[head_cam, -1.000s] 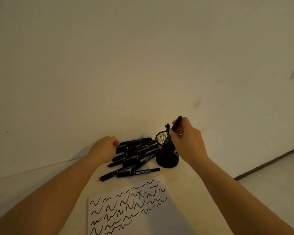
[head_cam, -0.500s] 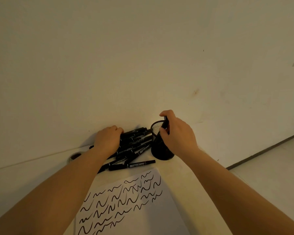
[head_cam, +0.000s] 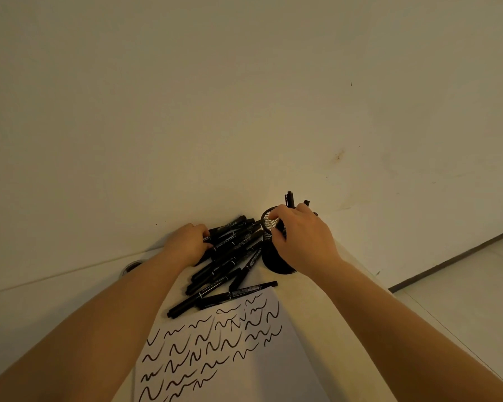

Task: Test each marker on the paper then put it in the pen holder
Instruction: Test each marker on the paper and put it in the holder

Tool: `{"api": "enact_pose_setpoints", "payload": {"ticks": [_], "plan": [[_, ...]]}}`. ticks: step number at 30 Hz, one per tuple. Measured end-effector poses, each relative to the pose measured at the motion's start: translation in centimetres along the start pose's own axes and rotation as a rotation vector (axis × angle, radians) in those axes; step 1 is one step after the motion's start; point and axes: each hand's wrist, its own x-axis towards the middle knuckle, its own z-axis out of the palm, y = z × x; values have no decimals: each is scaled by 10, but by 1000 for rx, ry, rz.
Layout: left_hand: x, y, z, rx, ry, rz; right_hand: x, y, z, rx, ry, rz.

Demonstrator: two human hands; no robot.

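two hands at the markers and the pen holder

the right hand (head_cam: pixel 301 240) has its fingers curled over the rim of the black mesh pen holder (head_cam: pixel 275 258), which stands on the table (head_cam: pixel 317 300) by the wall. two markers in the holder (head_cam: pixel 290 198) stick up behind the hand. the left hand (head_cam: pixel 188 245) is curled on the pile of black markers (head_cam: pixel 230 256) lying just left of the holder; i cannot tell if it grips one. the paper (head_cam: pixel 262 369) with black squiggles lies near the person, and one marker's end touches its top edge.
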Motion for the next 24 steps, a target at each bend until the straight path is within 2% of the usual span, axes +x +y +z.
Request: {"api": "enact_pose_setpoints", "payload": {"ticks": [5, 9, 13, 20, 24], "plan": [[-4, -1, -3, 18, 10, 19, 1, -1, -2, -29, -39, -2], [-11, -7, -9, -54, 85, 41, -1, -4, -4, -103, -49, -14], [-22, -13, -14, -238, 184, 25, -5, -12, -13, -97, 30, -20], [-35, -8, -31, -722, 257, -76, -20, -31, -26, -27, 211, -71], [-54, -2, -45, -808, 325, -39, -35, -43, -32, 55, 284, -145]]}}
